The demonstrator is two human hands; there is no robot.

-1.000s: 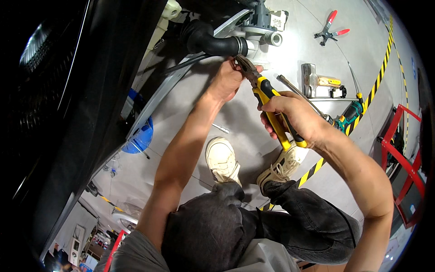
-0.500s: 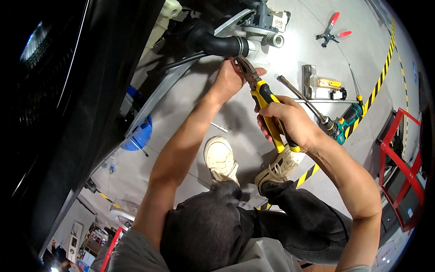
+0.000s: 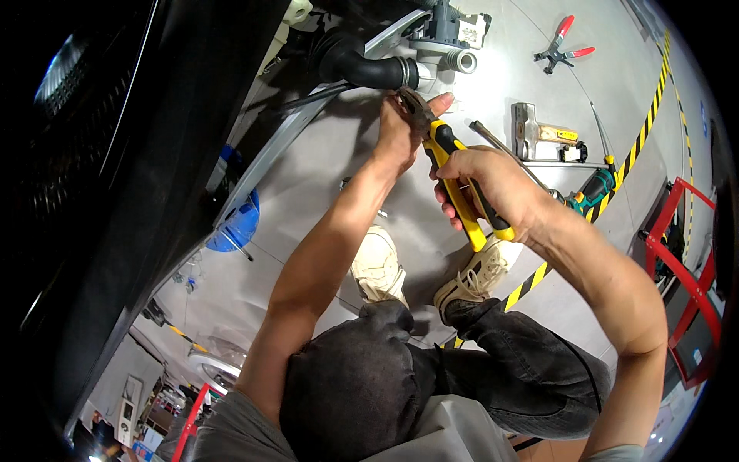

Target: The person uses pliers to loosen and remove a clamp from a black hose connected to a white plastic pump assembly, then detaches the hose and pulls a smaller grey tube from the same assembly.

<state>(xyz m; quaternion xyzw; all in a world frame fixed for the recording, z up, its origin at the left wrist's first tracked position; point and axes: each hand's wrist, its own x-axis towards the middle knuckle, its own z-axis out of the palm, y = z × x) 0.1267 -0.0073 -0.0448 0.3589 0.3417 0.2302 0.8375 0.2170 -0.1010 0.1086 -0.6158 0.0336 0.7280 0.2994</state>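
Note:
My right hand (image 3: 493,181) is closed round the yellow-and-black handles of combination pliers (image 3: 445,146), whose handles stand slightly apart. The plier jaws point up and left, in front of my left hand (image 3: 396,138). That hand is closed just below the end of a bent black rubber hose (image 3: 369,71), with its thumb stretched out to the right behind the jaws. What its curled fingers hold is hidden by the pliers. A wire clamp (image 3: 405,71) rings the hose end, which meets a grey-and-white pump (image 3: 446,38) with a ribbed outlet.
A dark appliance panel (image 3: 154,154) rises along the left. On the floor at right lie red-handled pliers (image 3: 566,50), a hammer (image 3: 543,133) and a green drill (image 3: 593,192), partly behind my right forearm. A blue round object (image 3: 237,227) lies under the panel's edge.
My left thumb has lifted toward the pump, and the pliers have moved slightly up with my right hand. My right forearm now covers more of the drill.

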